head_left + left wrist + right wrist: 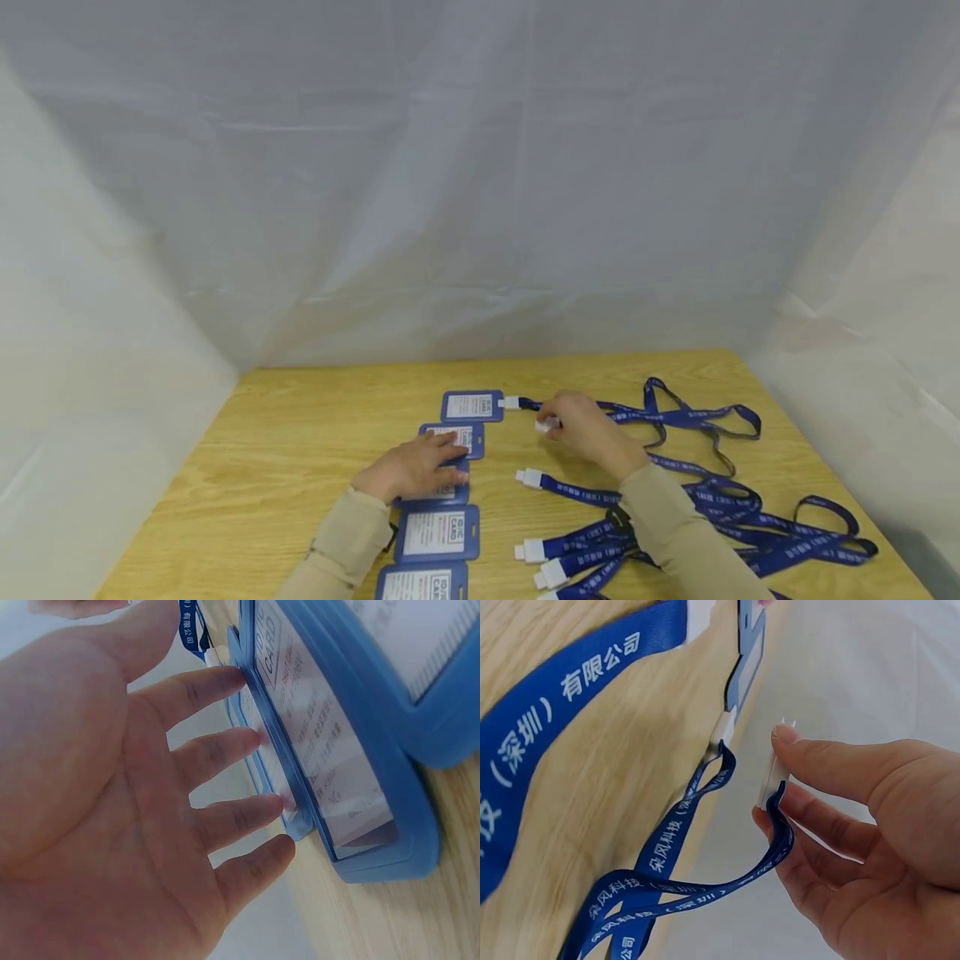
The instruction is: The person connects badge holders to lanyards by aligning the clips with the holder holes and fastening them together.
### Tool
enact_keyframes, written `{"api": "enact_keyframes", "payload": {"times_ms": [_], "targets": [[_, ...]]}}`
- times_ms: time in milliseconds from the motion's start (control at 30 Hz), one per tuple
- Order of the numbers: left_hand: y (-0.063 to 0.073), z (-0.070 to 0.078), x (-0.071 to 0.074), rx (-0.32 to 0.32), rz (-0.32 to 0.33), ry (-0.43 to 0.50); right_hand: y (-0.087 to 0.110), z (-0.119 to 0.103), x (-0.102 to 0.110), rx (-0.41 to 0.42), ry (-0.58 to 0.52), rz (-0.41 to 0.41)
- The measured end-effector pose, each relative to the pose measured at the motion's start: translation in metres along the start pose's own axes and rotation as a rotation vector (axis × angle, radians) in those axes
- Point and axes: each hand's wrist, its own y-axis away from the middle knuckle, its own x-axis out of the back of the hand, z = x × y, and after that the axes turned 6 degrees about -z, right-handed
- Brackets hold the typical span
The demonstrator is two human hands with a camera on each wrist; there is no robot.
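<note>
Lanyard clip [546, 425] — pinched in the right hand's grip [588, 429], just right of blue card holders [471, 533]; left hand [411, 471] lies over two, fingers spread — wide room toward the tabletop's [232, 483] left edge.

Head view looks down, wrist views close, table [300, 442] shared

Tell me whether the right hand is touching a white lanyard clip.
Touching. The right wrist view shows the right hand pinching the white clip between thumb and fingers, above the table.
</note>
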Motion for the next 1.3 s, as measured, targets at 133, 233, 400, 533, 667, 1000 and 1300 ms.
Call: {"api": "enact_keyframes", "payload": {"times_ms": [133, 233, 400, 533, 667, 1000, 1300], "targets": [[-0.001, 0.001, -0.001, -0.003, -0.003, -0.012, -0.004, 0.001, -0.004, 0.004, -0.002, -0.01], [-0.002, 0.001, -0.002, -0.007, -0.003, -0.017, -0.006, 0.003, -0.007, -0.004, -0.009, -0.024], [-0.005, 0.001, -0.003, -0.016, 0.003, -0.036, -0.011, 0.005, -0.012, -0.008, 0.004, -0.03], [-0.007, 0.0, -0.005, -0.022, 0.008, -0.039, -0.015, 0.007, -0.018, -0.008, 0.002, -0.025], [-0.007, 0.0, -0.006, -0.019, 0.01, -0.043, -0.017, 0.005, -0.022, -0.004, -0.013, -0.034], [-0.008, 0.005, -0.007, -0.022, 0.021, -0.053, -0.029, 0.001, -0.033, 0.003, -0.028, -0.069], [-0.008, 0.013, -0.007, -0.062, 0.03, -0.089, -0.038, 0.001, -0.042, -0.02, -0.035, -0.095]]}}
